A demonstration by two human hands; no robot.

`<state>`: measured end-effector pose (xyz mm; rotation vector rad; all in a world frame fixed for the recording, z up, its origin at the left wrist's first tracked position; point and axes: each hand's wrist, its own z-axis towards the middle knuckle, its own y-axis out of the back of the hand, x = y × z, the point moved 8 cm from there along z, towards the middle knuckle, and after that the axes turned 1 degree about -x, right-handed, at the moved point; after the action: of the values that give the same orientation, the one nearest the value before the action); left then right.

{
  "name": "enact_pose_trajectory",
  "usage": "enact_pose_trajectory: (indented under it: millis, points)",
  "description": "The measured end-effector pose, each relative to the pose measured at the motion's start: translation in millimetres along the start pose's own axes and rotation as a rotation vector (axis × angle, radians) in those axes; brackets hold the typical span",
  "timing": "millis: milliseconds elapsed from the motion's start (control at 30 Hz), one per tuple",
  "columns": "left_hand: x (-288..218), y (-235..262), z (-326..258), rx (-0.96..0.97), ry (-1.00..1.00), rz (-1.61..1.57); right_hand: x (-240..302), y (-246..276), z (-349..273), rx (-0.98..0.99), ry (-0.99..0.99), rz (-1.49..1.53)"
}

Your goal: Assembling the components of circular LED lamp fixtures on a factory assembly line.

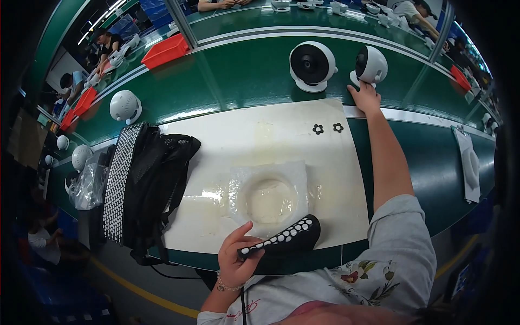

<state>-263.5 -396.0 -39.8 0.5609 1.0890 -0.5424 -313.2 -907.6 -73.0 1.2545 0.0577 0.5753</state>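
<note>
My left hand (238, 259), near the bench's front edge, is closed around a black handheld device (302, 232) with a row of white dots along it. A dark cable hangs below that hand. My right arm reaches to the far side, where my right hand (366, 98) is closed on the base of a white round camera (374, 65) with a black front. To its left a second white camera (311, 64) stands upright, its black lens face toward me. Between my arms, a white foam holder (301, 187) with a round hollow is taped to a pale mat (216, 146).
A black mesh bag (157, 179) with a white-dotted strip lies at the left, next to a clear plastic bag (89, 187). Another white camera (125, 106) stands behind it. Red bins (165, 51) line the far rail. A white sheet (467, 162) lies at right. People work beyond.
</note>
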Motion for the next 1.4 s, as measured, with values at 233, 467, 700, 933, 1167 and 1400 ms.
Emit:
enact_pose_trajectory:
  millis: [233,467,700,933,1167,1400]
  points:
    - [-11.2,-1.3,3.1,0.052,-0.008,-0.003,-6.7,75.5,-39.0,-0.435,0.348,-0.064]
    - [-9.5,1.5,-2.4,0.062,0.017,-0.007,84.0,187.8,-153.3,0.065,0.327,1.078]
    - [-33.0,-5.7,-14.1,0.158,-0.249,-0.149,182.6,156.7,-245.2,0.746,0.454,1.429]
    - [-25.6,26.7,-32.5,-0.188,-0.087,-0.281,170.2,189.8,-258.1,0.222,0.901,0.913]
    - [-17.9,32.0,-37.8,-0.328,0.019,-0.355,176.9,230.7,-324.9,0.304,1.338,0.964]
    - [-24.4,30.4,-37.3,-0.361,-0.066,-0.253,175.7,195.4,-315.1,0.704,0.941,1.137]
